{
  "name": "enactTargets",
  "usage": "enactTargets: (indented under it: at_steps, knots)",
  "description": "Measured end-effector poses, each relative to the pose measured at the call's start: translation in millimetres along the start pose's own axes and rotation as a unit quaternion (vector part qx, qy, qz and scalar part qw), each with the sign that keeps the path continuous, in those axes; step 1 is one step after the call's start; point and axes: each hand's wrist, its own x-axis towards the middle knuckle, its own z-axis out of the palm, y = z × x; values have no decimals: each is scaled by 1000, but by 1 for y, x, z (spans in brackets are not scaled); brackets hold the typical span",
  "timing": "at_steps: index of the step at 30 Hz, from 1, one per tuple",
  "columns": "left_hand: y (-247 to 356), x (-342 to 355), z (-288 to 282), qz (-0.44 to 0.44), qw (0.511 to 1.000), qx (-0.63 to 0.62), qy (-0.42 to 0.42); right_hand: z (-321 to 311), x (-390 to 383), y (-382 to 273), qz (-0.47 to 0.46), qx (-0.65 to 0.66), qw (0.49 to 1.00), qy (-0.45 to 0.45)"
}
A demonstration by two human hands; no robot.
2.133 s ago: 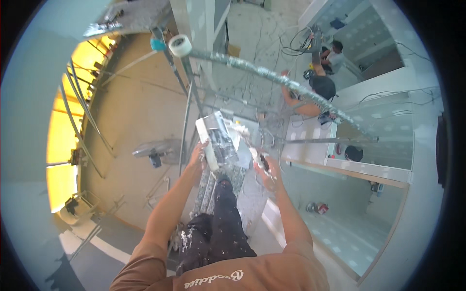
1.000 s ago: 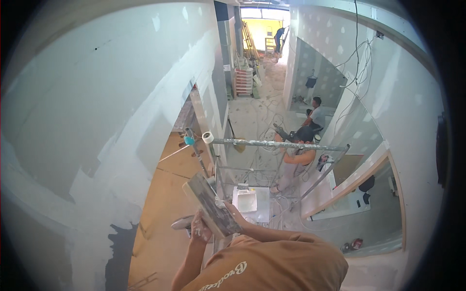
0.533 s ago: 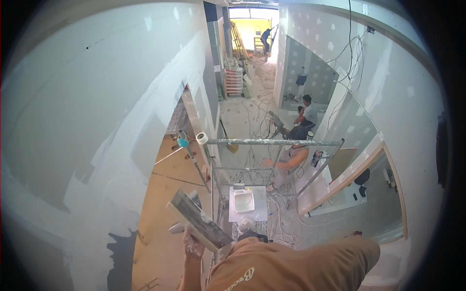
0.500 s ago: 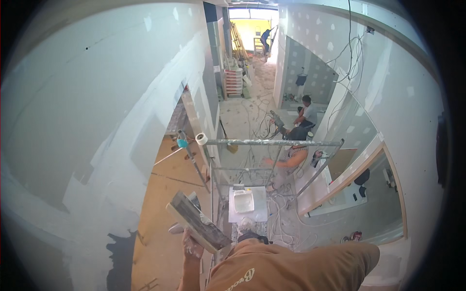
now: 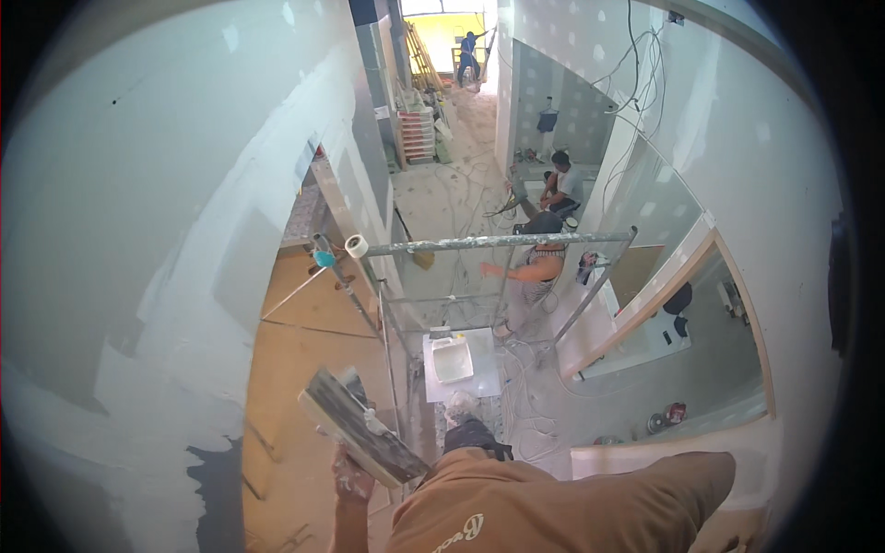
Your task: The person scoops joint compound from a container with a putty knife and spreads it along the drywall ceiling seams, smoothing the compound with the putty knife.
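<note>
My left hand (image 5: 352, 475) grips a long, flat plastering trowel (image 5: 355, 419), smeared with white compound, at lower centre. A smaller blade (image 5: 350, 380) lies behind it, partly hidden. My right upper arm, in a brown sleeve (image 5: 701, 475), stretches out to the lower right, and I cannot make out my right hand. Beyond the trowel, a white plastic tray (image 5: 454, 346) stands on a white board (image 5: 484, 378) down on the scaffold platform.
Scaffold rails (image 5: 489, 240) cross ahead, with a tape roll (image 5: 357, 245) at their left end. Three people occupy the corridor: one behind the rail (image 5: 539, 267), one squatting (image 5: 562, 184), another far off (image 5: 468, 55). Plastered walls (image 5: 147, 230) flank both sides; cables (image 5: 516, 424) trail over the floor.
My view has lifted from the scaffold floor to along the corridor. My right hand has left the trowel and passed out of sight; my left hand and trowel have shifted slightly left.
</note>
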Motion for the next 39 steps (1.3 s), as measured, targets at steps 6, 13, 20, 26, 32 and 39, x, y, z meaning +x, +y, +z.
enactTargets:
  at_steps: [6, 13, 20, 26, 32, 39]
  knots:
    - [6, -12, -9, -1, 999, 18, -27, 12, 5, 2, 13, -11, 1000, -18]
    - [13, -23, -4, 24, 997, 49, -46, 25, 16, 9, 23, -18, 999, -38]
    - [14, -29, 3, 12, 998, 47, -50, 22, 21, 4, 16, -28, 999, -35]
    - [9, -28, -10, 19, 999, 0, -48, 19, 15, -14, -17, -37, 999, -17]
    - [3, -30, -41, 21, 999, -40, -10, 7, -1, -32, -48, -50, 998, 7]
    - [11, -64, -16, 42, 998, -52, -17, -7, -22, -28, -39, -83, 996, 9]
